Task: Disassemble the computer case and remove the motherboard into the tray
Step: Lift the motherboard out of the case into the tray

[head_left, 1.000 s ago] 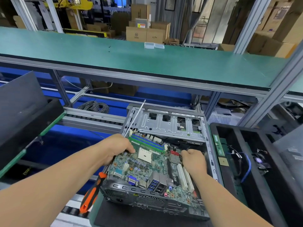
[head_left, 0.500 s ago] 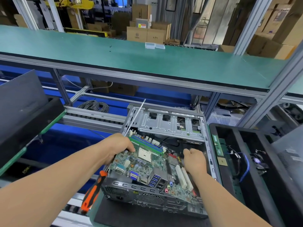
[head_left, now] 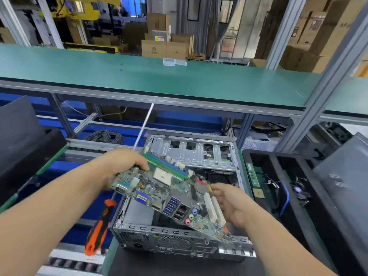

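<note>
The board (head_left: 171, 196) is clear of the case (head_left: 179, 242) and tilted above it, its right end low. The left hand (head_left: 121, 166) clamps the board's left edge, with the screwdriver (head_left: 99, 228) pinned in the same grip; the right hand (head_left: 231, 204) cups the right edge, fingers loosely spread. Best to hold it by the edges only, level it, lift the low corner past the case's rear wall, then swing right to the tray (head_left: 278, 196), minding the screwdriver shaft. 1 second ago the board lay flat inside the case under both hands; it has risen since.
</note>
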